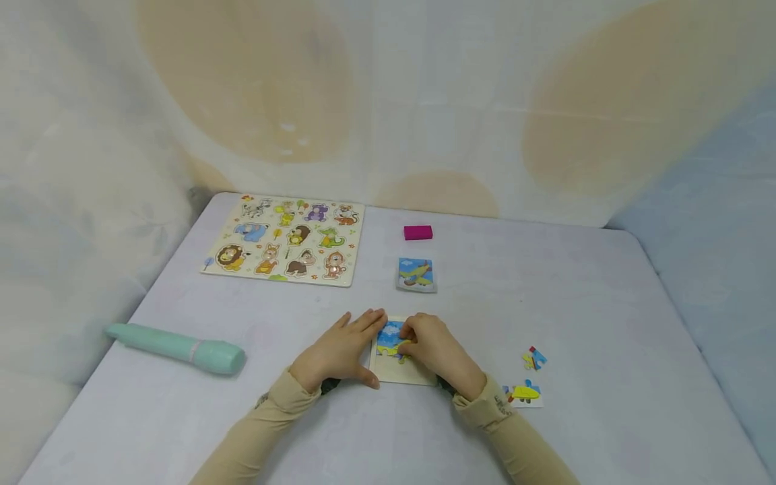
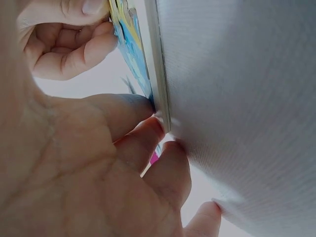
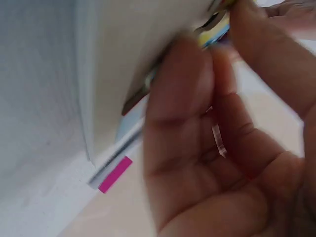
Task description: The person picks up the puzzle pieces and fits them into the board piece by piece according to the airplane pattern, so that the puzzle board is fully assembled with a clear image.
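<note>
A small wooden puzzle board (image 1: 394,374) lies on the table between the hands, its upper left filled with blue and yellow jigsaw pieces (image 1: 389,337). The left hand (image 1: 342,350) rests with fingers spread at the board's left edge; in the left wrist view its fingertips (image 2: 143,106) touch the board's corner. Over the board's right side, the right hand (image 1: 439,347) pinches a jigsaw piece between thumb and fingers, mostly hidden by them. To the right lie loose jigsaw pieces, one with a red corner (image 1: 534,359) and a yellow one (image 1: 526,392) partly behind the right sleeve.
Beyond the board lies a picture card of a yellow plane (image 1: 415,275), with a magenta block (image 1: 418,232) behind it. An animal puzzle board (image 1: 285,239) is at the back left. A mint-green microphone-shaped object (image 1: 178,347) lies on the left.
</note>
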The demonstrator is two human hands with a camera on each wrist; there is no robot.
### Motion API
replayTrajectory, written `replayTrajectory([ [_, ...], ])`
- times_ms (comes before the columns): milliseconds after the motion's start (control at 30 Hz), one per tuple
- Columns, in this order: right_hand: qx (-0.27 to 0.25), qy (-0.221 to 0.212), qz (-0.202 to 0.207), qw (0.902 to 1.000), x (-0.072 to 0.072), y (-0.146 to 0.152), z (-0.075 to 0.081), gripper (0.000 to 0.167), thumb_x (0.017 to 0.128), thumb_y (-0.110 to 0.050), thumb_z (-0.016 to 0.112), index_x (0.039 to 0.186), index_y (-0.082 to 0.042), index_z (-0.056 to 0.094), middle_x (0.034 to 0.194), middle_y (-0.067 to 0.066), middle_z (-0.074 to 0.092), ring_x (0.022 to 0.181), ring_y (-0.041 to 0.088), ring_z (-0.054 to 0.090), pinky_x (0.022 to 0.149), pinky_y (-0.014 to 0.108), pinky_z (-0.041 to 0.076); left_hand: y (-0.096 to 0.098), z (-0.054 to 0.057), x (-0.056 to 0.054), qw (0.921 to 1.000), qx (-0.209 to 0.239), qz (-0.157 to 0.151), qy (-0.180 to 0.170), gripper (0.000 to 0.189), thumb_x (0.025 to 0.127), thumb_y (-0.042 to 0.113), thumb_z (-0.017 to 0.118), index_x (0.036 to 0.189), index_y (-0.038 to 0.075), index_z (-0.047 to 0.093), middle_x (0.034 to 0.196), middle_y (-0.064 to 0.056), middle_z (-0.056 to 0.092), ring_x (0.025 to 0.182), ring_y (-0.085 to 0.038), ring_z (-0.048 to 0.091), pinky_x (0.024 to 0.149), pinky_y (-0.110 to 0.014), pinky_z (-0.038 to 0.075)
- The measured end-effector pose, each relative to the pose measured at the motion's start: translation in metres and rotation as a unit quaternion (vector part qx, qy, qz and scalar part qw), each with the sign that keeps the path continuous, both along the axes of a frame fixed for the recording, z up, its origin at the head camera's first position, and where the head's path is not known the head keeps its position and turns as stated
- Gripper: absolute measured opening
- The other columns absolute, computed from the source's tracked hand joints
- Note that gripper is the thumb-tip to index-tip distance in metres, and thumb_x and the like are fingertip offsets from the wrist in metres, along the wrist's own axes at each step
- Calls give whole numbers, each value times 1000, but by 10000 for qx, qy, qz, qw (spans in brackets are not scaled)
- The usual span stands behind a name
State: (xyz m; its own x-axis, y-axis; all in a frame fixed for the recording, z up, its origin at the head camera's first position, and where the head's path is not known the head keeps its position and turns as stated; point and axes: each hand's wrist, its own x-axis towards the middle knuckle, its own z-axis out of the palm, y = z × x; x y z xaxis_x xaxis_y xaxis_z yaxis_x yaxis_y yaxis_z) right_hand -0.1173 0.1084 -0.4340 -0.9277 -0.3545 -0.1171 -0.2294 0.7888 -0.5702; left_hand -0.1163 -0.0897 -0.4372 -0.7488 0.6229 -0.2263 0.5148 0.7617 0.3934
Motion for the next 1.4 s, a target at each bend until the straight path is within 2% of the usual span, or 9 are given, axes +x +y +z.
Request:
replayTrajectory([
  [133, 145, 32, -45, 9999, -1, 2, 1, 13, 80, -12, 78, 83, -6, 67, 74, 1, 55, 67, 13, 48, 60, 23, 41, 1, 1, 0, 10000, 11, 31, -1, 109, 67, 47, 85, 151, 4, 30, 161, -10, 25, 149, -29, 24, 119, -58, 20],
  [267, 38, 4, 142, 9999, -1, 6, -1, 11, 81, -10, 77, 83, -8, 66, 69, -2, 53, 63, 11, 47, 56, 20, 39, 2, -1, 0, 10000, 28, 4, -9, 105, 68, 47, 84, 152, 11, 32, 161, -9, 25, 149, -29, 24, 119, -57, 20],
  [467, -48, -39, 363, 9993, -1, 7, -4, 23, 81, -23, 78, 87, -8, 61, 68, -2, 51, 60, 10, 44, 53, 19, 34, 2, -2, 0, 10000, 28, -21, -13, 100, 67, 47, 85, 150, 15, 38, 161, -10, 25, 148, -32, 25, 119, -58, 19],
  [700, 232, -176, 164, 9994, 3, 7, 0, 26, 78, -24, 81, 89, -10, 62, 66, -2, 47, 58, 11, 42, 52, 20, 31, 3, -1, 1, 9998, 136, -96, -60, 100, 69, 46, 84, 151, 15, 36, 161, -12, 25, 148, -33, 25, 118, -60, 19],
  [900, -246, -254, 489, 9982, 0, 15, -2, 24, 83, -23, 77, 94, -8, 62, 70, -3, 50, 62, 9, 44, 55, 19, 35, 3, -2, 1, 10000, 23, 14, -78, 101, 68, 47, 84, 151, 17, 35, 161, -8, 24, 149, -30, 24, 120, -57, 18],
  [1000, -632, -526, 703, 9941, -4, 33, -2, 19, 89, -23, 70, 100, -8, 63, 79, -2, 58, 70, 10, 50, 62, 19, 42, 3, -3, 1, 9999, 14, 34, -113, 102, 67, 47, 85, 151, 16, 35, 161, -9, 24, 149, -30, 23, 120, -57, 18],
  [1067, -733, -670, 604, 9932, -4, 52, -1, 18, 92, -24, 66, 103, -9, 64, 85, -2, 62, 76, 10, 54, 66, 20, 46, 3, -3, 2, 9999, 38, 27, -148, 103, 67, 46, 85, 151, 15, 35, 161, -9, 24, 149, -31, 24, 120, -57, 17],
  [1233, -564, -459, -90, 9973, 3, 112, 3, 22, 94, -26, 63, 109, -10, 64, 96, 0, 68, 86, 11, 59, 73, 25, 50, 2, -3, 2, 9999, 39, 34, -115, 103, 67, 44, 86, 151, 16, 35, 161, -9, 25, 149, -31, 24, 120, -57, 17],
  [1400, -349, -301, -824, 9955, 22, 174, 10, 25, 91, -20, 67, 113, -8, 64, 99, 3, 68, 88, 14, 61, 72, 23, 51, 2, 0, 1, 9999, 65, 28, -89, 103, 67, 45, 86, 152, 16, 34, 161, -9, 24, 149, -31, 23, 120, -57, 16],
])
